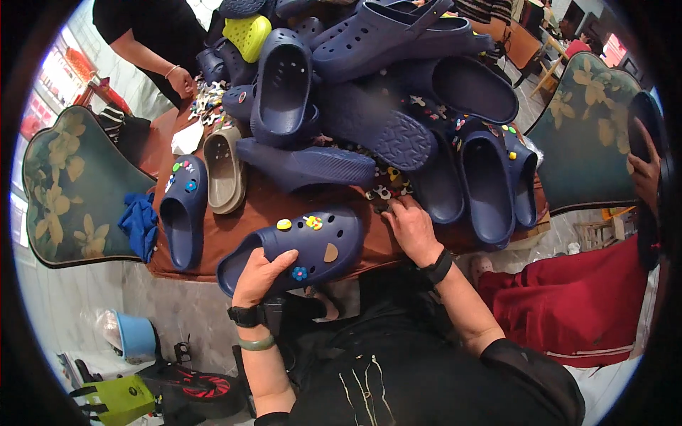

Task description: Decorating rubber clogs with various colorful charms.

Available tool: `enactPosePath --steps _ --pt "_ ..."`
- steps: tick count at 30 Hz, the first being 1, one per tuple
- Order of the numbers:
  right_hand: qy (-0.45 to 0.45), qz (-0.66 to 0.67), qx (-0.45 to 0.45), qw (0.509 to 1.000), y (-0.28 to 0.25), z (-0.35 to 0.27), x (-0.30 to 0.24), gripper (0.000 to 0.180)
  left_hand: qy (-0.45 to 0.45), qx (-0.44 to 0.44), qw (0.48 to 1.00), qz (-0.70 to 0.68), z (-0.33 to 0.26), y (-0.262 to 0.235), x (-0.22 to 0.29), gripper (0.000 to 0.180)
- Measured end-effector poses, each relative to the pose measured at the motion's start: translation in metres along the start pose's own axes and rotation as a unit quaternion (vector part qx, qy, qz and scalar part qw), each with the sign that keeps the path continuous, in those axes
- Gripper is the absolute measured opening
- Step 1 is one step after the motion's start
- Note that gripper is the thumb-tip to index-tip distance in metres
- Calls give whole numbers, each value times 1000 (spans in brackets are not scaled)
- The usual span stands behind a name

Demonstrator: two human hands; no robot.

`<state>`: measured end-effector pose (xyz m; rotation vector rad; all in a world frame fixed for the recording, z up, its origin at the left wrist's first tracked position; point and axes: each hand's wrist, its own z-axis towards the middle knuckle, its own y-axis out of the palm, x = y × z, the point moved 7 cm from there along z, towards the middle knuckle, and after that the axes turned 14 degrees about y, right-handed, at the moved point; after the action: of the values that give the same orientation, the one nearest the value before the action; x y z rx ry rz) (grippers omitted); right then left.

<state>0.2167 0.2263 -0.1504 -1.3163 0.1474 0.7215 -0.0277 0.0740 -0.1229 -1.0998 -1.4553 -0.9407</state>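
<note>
My left hand is closed round the side of a navy clog, its thumb lying over the upper. A yellow charm, a yellow figure charm, a blue flower charm and a tan half-round piece sit on that clog. At the edge of a heap of small loose charms is my right hand, fingers bent and tips close together; whatever lies between them is too small to make out. To the left stand a navy clog with charms and a beige clog.
A tall pile of navy clogs covers the brown-clothed table, with a lime clog among them. A blue cloth hangs at the left corner. Floral chairs flank the table. Other people stand at the far left and right.
</note>
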Motion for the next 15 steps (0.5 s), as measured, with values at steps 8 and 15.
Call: enactPosePath --steps 8,15 --pt "20 48 -48 997 -2 4 -3 23 51 -16 998 -27 2 1 1 38" --pt "152 470 -302 815 2 4 -59 13 56 -30 998 -22 3 -1 -2 36"
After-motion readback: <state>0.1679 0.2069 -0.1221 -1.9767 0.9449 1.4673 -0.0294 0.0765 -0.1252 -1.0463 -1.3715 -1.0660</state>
